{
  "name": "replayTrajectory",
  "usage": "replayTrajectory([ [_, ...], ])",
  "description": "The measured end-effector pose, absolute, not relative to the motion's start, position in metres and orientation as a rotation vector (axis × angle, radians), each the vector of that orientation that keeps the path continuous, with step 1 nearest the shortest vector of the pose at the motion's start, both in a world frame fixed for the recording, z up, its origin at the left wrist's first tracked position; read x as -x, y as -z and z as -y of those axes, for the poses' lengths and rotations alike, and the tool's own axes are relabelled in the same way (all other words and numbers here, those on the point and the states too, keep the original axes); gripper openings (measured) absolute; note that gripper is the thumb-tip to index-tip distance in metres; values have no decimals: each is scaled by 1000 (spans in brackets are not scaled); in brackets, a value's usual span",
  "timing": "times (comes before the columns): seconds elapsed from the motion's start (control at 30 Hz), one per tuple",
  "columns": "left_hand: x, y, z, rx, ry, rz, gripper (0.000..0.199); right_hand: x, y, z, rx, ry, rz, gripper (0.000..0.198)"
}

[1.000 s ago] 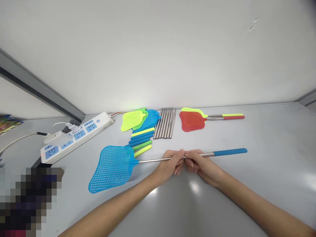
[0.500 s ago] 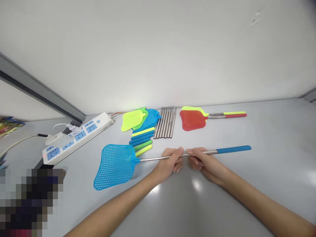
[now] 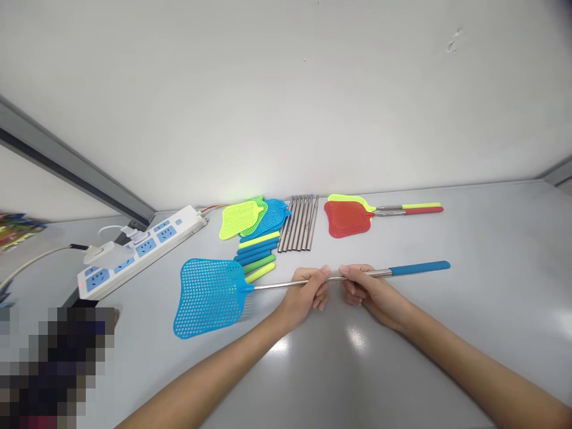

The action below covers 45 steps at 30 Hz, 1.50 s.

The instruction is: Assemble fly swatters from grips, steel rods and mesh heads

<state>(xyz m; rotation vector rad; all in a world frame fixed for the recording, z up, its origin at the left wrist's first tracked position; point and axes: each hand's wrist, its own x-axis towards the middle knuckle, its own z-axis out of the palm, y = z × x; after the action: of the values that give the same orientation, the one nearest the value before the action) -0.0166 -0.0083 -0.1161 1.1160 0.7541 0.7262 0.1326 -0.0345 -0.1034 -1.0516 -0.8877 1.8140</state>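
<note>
Before the loose rods, left hand and right hand each pinch a seemingly whole blue swatter; right of those rods lie a finished red swatter and yellow swatter, left, unassembled heads and handles.

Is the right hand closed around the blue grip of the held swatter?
No, the right hand holds the metal rod, short of the blue grip.

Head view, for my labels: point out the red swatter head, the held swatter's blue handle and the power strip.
Red swatter head [image 3: 349, 219]: head view, mesh middle.
Held swatter's blue handle [image 3: 420, 268]: head view, grip's middle.
Power strip [image 3: 146, 246]: head view, a middle socket.
</note>
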Motion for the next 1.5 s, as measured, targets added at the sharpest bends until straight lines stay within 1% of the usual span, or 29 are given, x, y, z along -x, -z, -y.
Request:
replayTrajectory([
  [0.17, 17, 120, 7, -1007, -825, -735, 46, -134, 107, 33, 997, -1808, 810, 38],
  [0.3, 17, 121, 7, -1040, -819, -729, 45, -134, 108, 32, 1001, -1804, 805, 37],
  [0.43, 17, 118, 9, -1157, -756, -742, 46, -132, 106, 34, 1018, -1812, 847, 35],
  [0.6, 17, 112, 14, -1340, -602, -739, 39, -130, 105, 37, 1036, -1874, 923, 35],
  [0.67, 16, 111, 14, -1354, -586, -735, 40, -130, 107, 36, 1015, -1894, 924, 34],
  [0.83, 14, 114, 14, -1222, -602, -715, 39, -129, 110, 35, 965, -1912, 862, 29],
  [1.1, 10, 119, 16, -1096, -688, -725, 39, -122, 107, 36, 980, -1904, 765, 28],
  [1.5, 11, 112, 16, -1118, -714, -751, 41, -130, 94, 34, 1177, -1841, 700, 27],
])
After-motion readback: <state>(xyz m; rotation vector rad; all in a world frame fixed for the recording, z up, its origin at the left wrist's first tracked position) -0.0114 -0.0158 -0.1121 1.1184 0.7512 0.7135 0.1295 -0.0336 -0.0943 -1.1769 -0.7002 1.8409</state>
